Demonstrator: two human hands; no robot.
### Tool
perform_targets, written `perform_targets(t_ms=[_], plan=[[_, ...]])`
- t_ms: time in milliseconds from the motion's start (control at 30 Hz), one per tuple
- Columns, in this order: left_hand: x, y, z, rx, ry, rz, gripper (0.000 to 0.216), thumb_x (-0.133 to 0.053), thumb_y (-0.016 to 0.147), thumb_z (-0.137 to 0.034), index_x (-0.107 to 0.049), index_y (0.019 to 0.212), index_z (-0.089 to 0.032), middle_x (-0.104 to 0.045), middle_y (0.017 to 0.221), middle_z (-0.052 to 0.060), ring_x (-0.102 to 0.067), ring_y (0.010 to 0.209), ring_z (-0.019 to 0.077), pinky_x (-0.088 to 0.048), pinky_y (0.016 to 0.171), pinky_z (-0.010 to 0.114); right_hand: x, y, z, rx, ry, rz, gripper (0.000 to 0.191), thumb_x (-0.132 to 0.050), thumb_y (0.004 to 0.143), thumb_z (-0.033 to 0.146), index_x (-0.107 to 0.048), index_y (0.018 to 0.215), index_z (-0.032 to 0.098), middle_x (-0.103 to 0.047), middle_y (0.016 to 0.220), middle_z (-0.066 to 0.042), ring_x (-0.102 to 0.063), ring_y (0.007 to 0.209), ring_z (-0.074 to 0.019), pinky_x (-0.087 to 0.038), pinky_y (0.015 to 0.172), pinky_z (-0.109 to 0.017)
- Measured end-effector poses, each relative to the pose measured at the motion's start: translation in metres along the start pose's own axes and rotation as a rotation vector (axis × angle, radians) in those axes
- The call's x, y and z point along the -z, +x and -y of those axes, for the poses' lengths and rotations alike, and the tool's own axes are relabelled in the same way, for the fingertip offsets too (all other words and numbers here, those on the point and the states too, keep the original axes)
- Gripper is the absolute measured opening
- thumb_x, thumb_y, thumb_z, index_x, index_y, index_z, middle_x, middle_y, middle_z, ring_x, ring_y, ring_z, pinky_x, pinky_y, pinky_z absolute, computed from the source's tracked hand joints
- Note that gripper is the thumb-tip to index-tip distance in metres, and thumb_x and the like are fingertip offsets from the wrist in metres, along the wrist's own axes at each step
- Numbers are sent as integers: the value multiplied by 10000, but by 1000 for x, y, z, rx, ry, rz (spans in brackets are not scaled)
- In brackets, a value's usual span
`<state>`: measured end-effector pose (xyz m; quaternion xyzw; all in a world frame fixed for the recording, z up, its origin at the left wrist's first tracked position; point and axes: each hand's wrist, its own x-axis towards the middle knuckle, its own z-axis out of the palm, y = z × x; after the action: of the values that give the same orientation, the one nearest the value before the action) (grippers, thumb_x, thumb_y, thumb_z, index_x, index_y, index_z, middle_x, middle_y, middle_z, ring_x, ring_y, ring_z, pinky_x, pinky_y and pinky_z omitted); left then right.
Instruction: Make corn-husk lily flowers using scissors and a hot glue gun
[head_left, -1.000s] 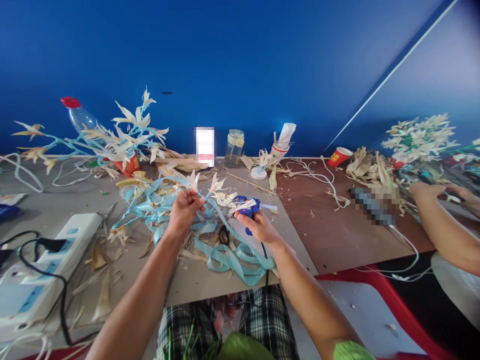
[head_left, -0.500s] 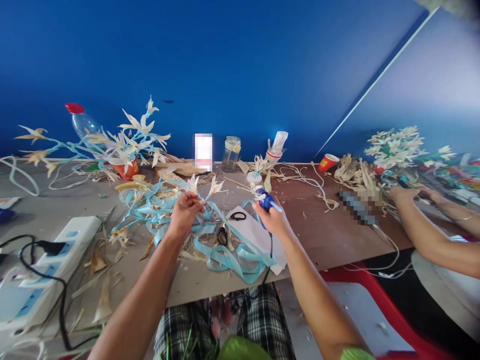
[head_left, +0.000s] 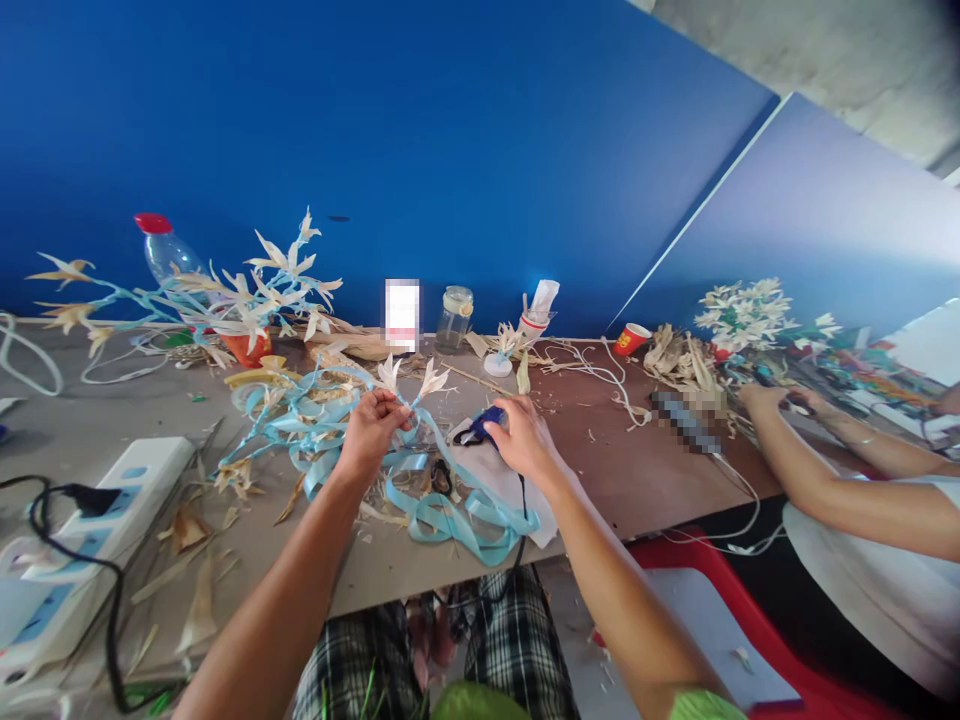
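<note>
Near the middle of the table, my left hand (head_left: 379,422) pinches the stems of two pale dried-husk flowers (head_left: 433,380), with light-blue ribbon (head_left: 435,428) running from them. My right hand (head_left: 523,436) is closed around a blue glue gun (head_left: 487,424), low over a white sheet (head_left: 491,468). Its body is mostly hidden by my fingers, and a black cord (head_left: 523,510) hangs from it. More blue ribbon lies in loops (head_left: 457,520) in front of my hands. Blue-wrapped flower stems (head_left: 281,425) are heaped left of my left hand.
A white power strip (head_left: 112,540) lies at the left. Behind stand a flower branch in a red cup (head_left: 249,348), a glass jar (head_left: 454,320) and a small flower on a white base (head_left: 498,366). A red paper cup (head_left: 631,340) tips over. A co-worker's arms (head_left: 810,450) are at right.
My right hand has lowered the glue gun and turned it leftward, onto or just above the white sheet. My left hand keeps hold of the flowers. The view has shifted slightly right.
</note>
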<state>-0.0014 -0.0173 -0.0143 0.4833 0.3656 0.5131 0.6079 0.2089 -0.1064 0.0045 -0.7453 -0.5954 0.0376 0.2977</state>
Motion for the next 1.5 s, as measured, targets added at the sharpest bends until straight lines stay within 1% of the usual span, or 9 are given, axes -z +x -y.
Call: perform_targets(t_ms=[133, 333, 433, 567, 733, 900, 1033, 1233, 1500], plan=[[-1, -1, 0, -13, 0, 12, 369, -746, 583, -285, -476, 808, -172, -590, 586, -42, -554, 501, 102, -402, 551, 234, -23, 14, 42, -31, 534, 113, 366, -559, 791, 427, -588, 1047, 166, -656, 915, -79, -619, 778, -161, -481, 726, -300], [1, -1, 1, -28, 3, -17, 377, -740, 566, -263, -465, 807, -172, -581, 541, -56, -545, 471, 101, -389, 539, 228, -72, 27, 77, -183, 835, 265, 189, -603, 693, 313, -604, 788, 150, -587, 619, 18, -515, 502, -99, -412, 492, -216], [1, -1, 2, -29, 28, -36, 353, -714, 588, -245, -456, 819, -175, -588, 552, -53, -548, 473, 102, -385, 523, 222, -74, 27, 82, -190, 749, 218, 114, -561, 691, 265, -578, 651, 159, -528, 516, 33, -453, 453, -96, -355, 460, -216], [0, -1, 3, -34, 57, -40, 329, -695, 604, -232, -450, 818, -181, -599, 573, -48, -554, 479, 104, -397, 526, 225, -66, 22, 86, -60, 512, 79, 121, -528, 716, 220, -576, 617, 169, -613, 614, -22, -555, 595, -147, -423, 615, -259], [-1, -1, 3, -41, 51, -33, 302, -693, 605, -218, -471, 806, -183, -601, 599, -42, -565, 505, 110, -420, 532, 232, -66, 9, 83, 88, 476, 20, 98, -522, 761, 239, -598, 767, 178, -661, 815, -70, -609, 767, -186, -461, 739, -290], [0, 1, 6, -25, 50, -37, 288, -722, 584, -235, -534, 792, -169, -595, 604, -33, -549, 506, 105, -396, 507, 223, -74, -2, 77, 221, 380, -63, 182, -527, 808, 266, -587, 939, 155, -637, 933, -130, -583, 921, -231, -455, 826, -337], [1, 2, 10, -36, 71, -35, 230, -724, 592, -262, -581, 735, -152, -599, 605, -19, -545, 542, 106, -406, 543, 228, -74, -3, 76, 329, 199, -57, 169, -479, 845, 216, -585, 964, 161, -625, 931, -124, -572, 921, -230, -447, 812, -333], [1, 1, 10, -40, 105, -22, 200, -729, 586, -272, -593, 662, -147, -600, 597, -17, -539, 565, 105, -413, 592, 235, -70, -1, 77, 345, -6, -96, 146, -480, 869, 228, -615, 894, 178, -622, 863, -80, -576, 766, -190, -422, 699, -279], [-5, -3, 3, 2, 47, 68, 144, -678, 639, -254, -641, 728, -147, -644, 683, 6, -592, 666, 138, -449, 710, 279, -64, 6, 73, 279, -15, -144, 137, -494, 843, 190, -621, 796, 182, -634, 810, -69, -584, 753, -170, -402, 672, -249]])
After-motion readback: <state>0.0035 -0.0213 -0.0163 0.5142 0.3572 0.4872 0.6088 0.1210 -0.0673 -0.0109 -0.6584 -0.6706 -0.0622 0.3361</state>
